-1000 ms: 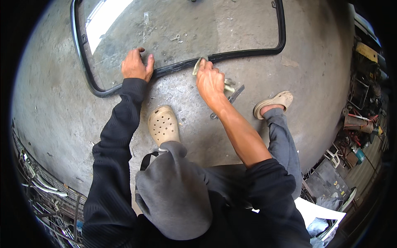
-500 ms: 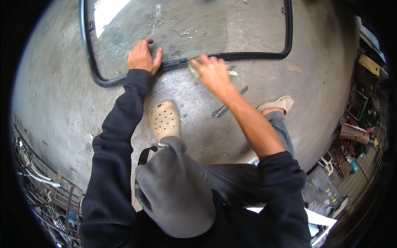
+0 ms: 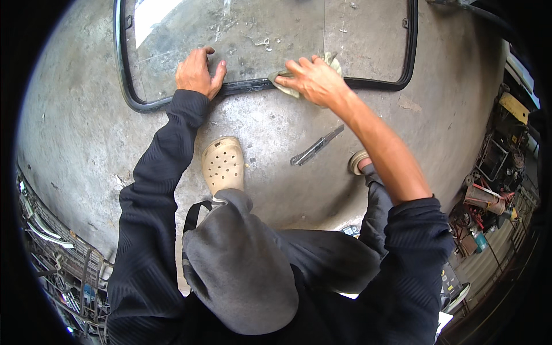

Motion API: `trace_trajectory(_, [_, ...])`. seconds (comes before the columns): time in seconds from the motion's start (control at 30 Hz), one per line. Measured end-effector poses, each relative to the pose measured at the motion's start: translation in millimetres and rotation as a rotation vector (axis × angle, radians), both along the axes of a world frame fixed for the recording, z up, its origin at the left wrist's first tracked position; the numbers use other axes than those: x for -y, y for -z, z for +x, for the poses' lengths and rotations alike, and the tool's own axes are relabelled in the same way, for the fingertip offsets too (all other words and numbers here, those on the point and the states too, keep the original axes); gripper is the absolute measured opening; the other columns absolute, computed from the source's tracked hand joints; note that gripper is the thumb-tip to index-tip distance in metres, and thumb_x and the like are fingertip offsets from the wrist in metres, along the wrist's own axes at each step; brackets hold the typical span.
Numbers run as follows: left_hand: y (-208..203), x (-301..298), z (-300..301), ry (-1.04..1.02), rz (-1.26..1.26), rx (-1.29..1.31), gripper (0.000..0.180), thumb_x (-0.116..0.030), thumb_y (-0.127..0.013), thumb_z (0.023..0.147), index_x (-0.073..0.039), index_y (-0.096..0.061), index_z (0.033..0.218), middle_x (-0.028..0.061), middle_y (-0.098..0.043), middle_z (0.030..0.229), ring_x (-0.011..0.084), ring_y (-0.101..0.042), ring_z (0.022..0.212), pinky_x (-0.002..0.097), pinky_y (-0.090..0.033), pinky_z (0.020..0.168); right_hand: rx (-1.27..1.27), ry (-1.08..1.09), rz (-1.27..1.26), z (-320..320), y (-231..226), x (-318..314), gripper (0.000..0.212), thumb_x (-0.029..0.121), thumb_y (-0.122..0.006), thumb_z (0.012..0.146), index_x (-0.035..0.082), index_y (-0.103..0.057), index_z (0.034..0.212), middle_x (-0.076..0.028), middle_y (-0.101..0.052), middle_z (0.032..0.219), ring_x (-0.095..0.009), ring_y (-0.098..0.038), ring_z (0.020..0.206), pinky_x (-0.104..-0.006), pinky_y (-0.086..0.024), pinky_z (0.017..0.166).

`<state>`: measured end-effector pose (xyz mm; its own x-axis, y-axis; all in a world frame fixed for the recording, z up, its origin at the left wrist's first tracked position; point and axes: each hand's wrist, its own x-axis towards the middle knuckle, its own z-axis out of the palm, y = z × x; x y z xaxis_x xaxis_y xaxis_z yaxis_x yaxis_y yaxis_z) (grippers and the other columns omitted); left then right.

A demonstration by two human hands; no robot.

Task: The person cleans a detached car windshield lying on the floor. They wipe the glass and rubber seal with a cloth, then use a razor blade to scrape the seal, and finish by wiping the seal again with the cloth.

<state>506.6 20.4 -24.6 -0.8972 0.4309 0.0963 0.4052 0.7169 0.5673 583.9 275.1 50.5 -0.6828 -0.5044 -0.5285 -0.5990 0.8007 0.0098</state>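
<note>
A pane of glass (image 3: 276, 34) edged with a black rubber seal (image 3: 247, 87) lies in front of me on the concrete floor. My left hand (image 3: 198, 73) rests over its near edge, thumb spread from the bent fingers. Farther right along the same edge, my right hand (image 3: 313, 81) presses a pale, greenish cloth (image 3: 332, 60) onto the seal, fingers spread across it. Part of the cloth is hidden under the palm. A utility knife (image 3: 317, 145) lies on the floor, nearer to me than the right hand.
My beige clogs (image 3: 224, 164) stand on the floor, one below each arm. Metal racks with clutter (image 3: 72, 270) line the left rim. Along the right stand assorted tools and parts (image 3: 486, 198). A dark object (image 3: 477, 11) juts in at the upper right.
My right hand has moved right and slightly up along the seal with the cloth. The left hand stays on the edge. My view has shifted slightly, and the right foot appears farther in.
</note>
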Motion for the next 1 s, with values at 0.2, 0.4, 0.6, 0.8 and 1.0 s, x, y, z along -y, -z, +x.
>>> trace_trajectory(0.2, [-3,-3,2,-0.010,-0.063,-0.052,0.033,-0.032,-0.064,0.075,-0.008,-0.058,0.097,0.0071,-0.057,0.077,0.0236,-0.058,0.071,0.0362,-0.042,0.067,0.076,-0.106,0.002,4,0,-52,0.042,0.015,-0.044,0.090,0.034,-0.048,0.126,-0.005,-0.048,0.109,-0.017,-0.053,0.094,-0.0338,-0.045,0.080])
trace_trajectory(0.4, [-6,-5,0,0.000,-0.006,-0.060,0.031,-0.027,-0.065,0.076,-0.006,-0.057,0.098,0.0072,-0.055,0.076,0.0230,-0.056,0.068,0.0355,-0.043,0.065,0.025,-0.096,-0.099,-10,7,-12,0.044,0.014,-0.044,0.090,0.034,-0.047,0.128,-0.004,-0.048,0.106,-0.017,-0.052,0.091,-0.0329,-0.045,0.078])
trace_trajectory(0.6, [-6,-3,1,-0.022,-0.038,-0.030,0.034,-0.032,-0.065,0.075,-0.008,-0.058,0.098,0.0049,-0.057,0.078,0.0223,-0.058,0.072,0.0345,-0.042,0.067,0.028,-0.121,-0.096,0,12,-47,0.044,0.012,-0.048,0.086,0.034,-0.053,0.124,-0.003,-0.049,0.106,-0.017,-0.052,0.092,-0.0331,-0.044,0.078])
trace_trajectory(0.8, [-3,-7,2,-0.001,-0.077,-0.107,0.035,-0.033,-0.065,0.076,-0.008,-0.057,0.099,0.0058,-0.058,0.082,0.0228,-0.058,0.074,0.0351,-0.042,0.068,-0.058,-0.084,-0.107,11,18,-30,0.045,0.010,-0.049,0.086,0.035,-0.053,0.123,-0.003,-0.050,0.104,-0.016,-0.052,0.089,-0.0330,-0.044,0.077])
trace_trajectory(1.0, [1,-2,3,-0.012,-0.100,-0.066,0.036,-0.034,-0.065,0.076,-0.008,-0.057,0.100,0.0063,-0.059,0.084,0.0232,-0.058,0.076,0.0354,-0.042,0.068,-0.052,-0.048,-0.210,6,13,-23,0.047,0.010,-0.052,0.084,0.036,-0.053,0.123,-0.004,-0.050,0.101,-0.018,-0.052,0.087,-0.0331,-0.044,0.075])
